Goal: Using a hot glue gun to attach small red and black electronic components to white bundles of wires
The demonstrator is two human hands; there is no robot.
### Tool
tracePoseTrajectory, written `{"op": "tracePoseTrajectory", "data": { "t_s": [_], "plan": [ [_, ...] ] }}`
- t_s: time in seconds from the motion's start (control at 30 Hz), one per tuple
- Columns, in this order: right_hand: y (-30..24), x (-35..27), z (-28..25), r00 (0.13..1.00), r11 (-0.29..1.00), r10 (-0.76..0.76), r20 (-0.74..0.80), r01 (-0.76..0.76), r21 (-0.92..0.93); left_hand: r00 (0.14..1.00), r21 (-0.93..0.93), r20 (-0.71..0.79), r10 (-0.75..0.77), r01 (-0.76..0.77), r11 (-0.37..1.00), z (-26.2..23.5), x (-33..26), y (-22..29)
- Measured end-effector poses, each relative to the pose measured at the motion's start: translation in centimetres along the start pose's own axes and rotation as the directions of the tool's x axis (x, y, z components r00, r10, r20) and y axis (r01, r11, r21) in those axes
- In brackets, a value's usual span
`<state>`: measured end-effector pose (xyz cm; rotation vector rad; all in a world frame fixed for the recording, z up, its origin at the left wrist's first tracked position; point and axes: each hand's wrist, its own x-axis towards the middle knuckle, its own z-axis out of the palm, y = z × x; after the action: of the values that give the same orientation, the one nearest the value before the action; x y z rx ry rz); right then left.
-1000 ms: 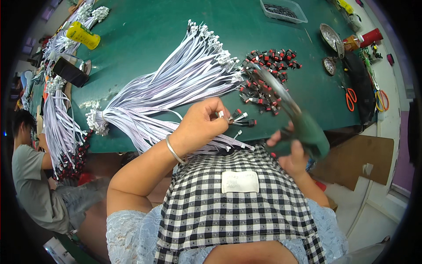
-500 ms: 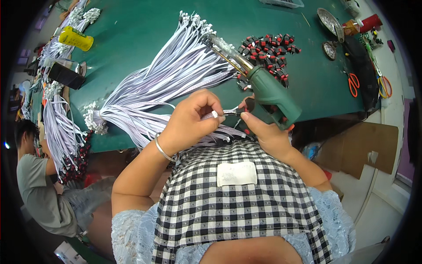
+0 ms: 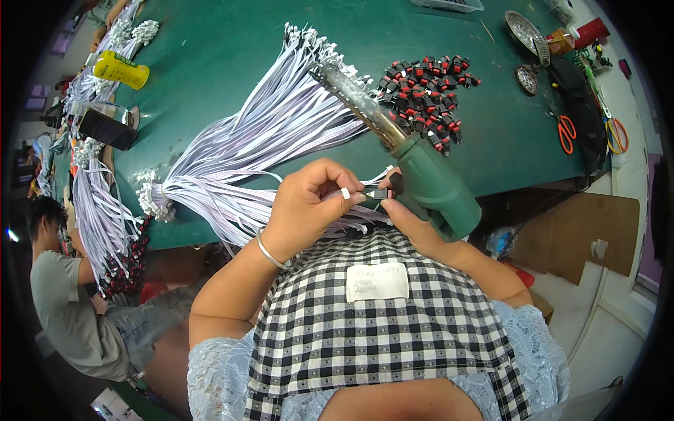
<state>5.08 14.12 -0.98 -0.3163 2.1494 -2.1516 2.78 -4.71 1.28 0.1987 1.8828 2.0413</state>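
My left hand (image 3: 314,203), a bangle on its wrist, pinches a cable end between thumb and fingers; its small white plug (image 3: 345,193) sticks out. A small black part (image 3: 380,194) joins that cable end, and my right hand (image 3: 415,221) grips it between thumb and finger. A dark cover (image 3: 397,184) shows on a right fingertip. Above and partly over the right hand is a green heat gun (image 3: 439,186), its metal nozzle pointing up and left; whether that hand touches it I cannot tell. A bundle of white flat cables (image 3: 235,151) fans out beyond my left hand.
A heap of small black and red parts (image 3: 428,91) lies beyond the heat gun. Orange-handled scissors (image 3: 566,133) and a metal dish (image 3: 523,35) are at the right. A yellow bottle (image 3: 121,69), a phone (image 3: 107,129) and a seated person (image 3: 74,302) are at the left.
The heat gun's body has shifted down toward me, and its nozzle has swung left. My hands have come closer together, bringing the black part nearer my left fingertips.
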Motion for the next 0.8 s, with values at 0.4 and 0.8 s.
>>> {"op": "tracePoseTrajectory", "data": {
  "t_s": [0.4, 0.8],
  "plan": [
    [0.0, 0.1, -0.6, 0.993, 0.984, -0.022, 0.118, 0.042, -0.171, 0.998, -0.017, -0.048, 0.036, -0.037, 0.999, 0.8, 0.0, -0.3],
    [-2.1, 0.6, -6.8, 0.969, 0.871, -0.041, -0.245, -0.085, -0.484, 0.997, 0.056, -0.04, 0.066, -0.064, 0.996, 0.5, -0.9, -1.4]
  ]
}}
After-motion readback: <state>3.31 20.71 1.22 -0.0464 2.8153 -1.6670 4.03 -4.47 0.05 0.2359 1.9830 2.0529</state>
